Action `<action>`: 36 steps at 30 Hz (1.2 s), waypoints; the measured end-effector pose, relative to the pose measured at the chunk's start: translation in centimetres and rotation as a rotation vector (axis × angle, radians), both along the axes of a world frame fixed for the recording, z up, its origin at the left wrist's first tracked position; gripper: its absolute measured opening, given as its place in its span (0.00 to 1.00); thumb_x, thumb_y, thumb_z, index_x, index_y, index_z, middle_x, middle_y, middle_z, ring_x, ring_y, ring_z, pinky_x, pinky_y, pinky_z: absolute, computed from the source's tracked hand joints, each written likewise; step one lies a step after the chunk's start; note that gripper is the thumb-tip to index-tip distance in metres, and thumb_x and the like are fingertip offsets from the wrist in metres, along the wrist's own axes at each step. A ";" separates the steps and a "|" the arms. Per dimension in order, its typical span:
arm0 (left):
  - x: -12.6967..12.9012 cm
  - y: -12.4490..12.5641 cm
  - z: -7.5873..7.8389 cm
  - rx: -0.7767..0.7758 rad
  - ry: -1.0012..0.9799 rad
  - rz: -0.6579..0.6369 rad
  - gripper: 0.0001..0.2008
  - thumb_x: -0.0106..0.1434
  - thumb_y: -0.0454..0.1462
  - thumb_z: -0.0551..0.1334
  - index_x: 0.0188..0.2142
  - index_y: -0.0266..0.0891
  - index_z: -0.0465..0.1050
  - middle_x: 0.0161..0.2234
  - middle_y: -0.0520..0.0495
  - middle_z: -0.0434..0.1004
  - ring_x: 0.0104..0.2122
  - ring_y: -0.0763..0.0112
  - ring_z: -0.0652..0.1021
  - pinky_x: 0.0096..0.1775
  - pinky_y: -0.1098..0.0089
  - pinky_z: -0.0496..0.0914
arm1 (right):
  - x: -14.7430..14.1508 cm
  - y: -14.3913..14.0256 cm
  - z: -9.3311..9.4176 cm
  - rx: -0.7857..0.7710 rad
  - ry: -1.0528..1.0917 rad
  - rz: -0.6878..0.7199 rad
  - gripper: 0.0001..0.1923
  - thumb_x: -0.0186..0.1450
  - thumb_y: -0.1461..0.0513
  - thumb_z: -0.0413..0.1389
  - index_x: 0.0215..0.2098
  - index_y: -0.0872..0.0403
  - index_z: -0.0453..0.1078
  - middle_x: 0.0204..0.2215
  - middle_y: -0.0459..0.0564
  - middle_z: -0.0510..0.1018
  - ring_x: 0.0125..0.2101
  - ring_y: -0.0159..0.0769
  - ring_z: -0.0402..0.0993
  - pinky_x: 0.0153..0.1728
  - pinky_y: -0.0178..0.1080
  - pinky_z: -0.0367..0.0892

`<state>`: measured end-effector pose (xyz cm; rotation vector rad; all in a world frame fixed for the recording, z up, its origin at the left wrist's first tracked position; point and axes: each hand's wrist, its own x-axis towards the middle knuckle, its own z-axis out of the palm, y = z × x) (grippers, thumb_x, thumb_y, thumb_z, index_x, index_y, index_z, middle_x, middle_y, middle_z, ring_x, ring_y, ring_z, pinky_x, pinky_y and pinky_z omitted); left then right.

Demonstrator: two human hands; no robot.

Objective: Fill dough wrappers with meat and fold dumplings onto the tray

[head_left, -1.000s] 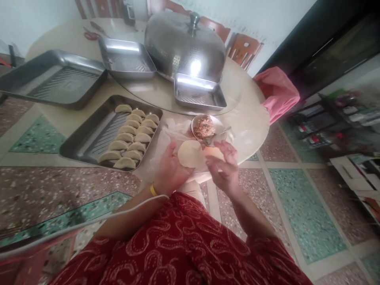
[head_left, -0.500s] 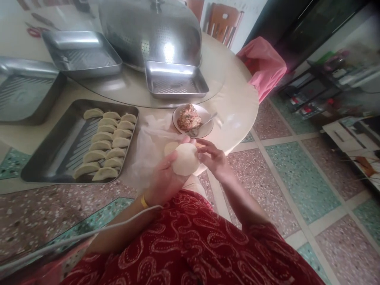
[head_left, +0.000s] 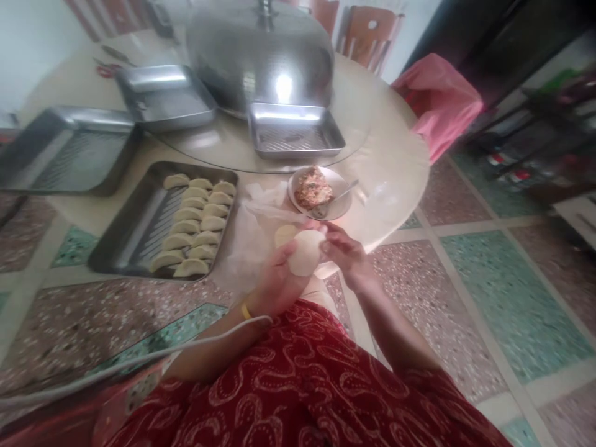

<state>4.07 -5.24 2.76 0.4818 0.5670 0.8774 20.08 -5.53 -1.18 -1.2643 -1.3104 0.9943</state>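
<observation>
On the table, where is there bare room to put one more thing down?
The table is bare right of the filling bowl, out to its round edge. The dumpling tray has free ribbed floor left of the dumplings. It is crowded between that tray and the bowl, with plastic wrap and both hands.

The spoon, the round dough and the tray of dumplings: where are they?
spoon (head_left: 339, 200), head view, on its handle over the bowl's rim.
round dough (head_left: 306, 252), head view, its flat middle.
tray of dumplings (head_left: 121, 237), head view, bare ridged floor.
</observation>
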 end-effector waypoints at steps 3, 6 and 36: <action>0.2 -0.1 -0.2 -0.117 -0.131 0.010 0.22 0.63 0.40 0.53 0.55 0.39 0.70 0.52 0.41 0.76 0.51 0.56 0.77 0.53 0.55 0.71 | -0.1 -0.2 -0.7 0.001 0.072 -0.059 0.12 0.59 0.50 0.65 0.30 0.48 0.74 0.57 0.47 0.75 0.54 0.46 0.75 0.52 0.52 0.73; 0.2 0.1 -0.7 -0.181 -0.287 0.051 0.17 0.63 0.37 0.54 0.49 0.38 0.73 0.51 0.40 0.77 0.52 0.58 0.76 0.55 0.60 0.69 | 0.0 -0.3 -1.0 -0.030 0.004 -0.093 0.11 0.59 0.51 0.66 0.30 0.48 0.74 0.58 0.50 0.74 0.56 0.49 0.72 0.54 0.56 0.70; -1.8 0.1 1.0 -0.664 -0.575 0.222 0.22 0.71 0.43 0.49 0.52 0.27 0.71 0.36 0.41 0.80 0.37 0.64 0.79 0.47 0.66 0.71 | -2.2 -0.6 -0.8 -0.079 0.007 -0.172 0.11 0.58 0.52 0.65 0.31 0.50 0.76 0.54 0.53 0.74 0.58 0.50 0.68 0.59 0.55 0.61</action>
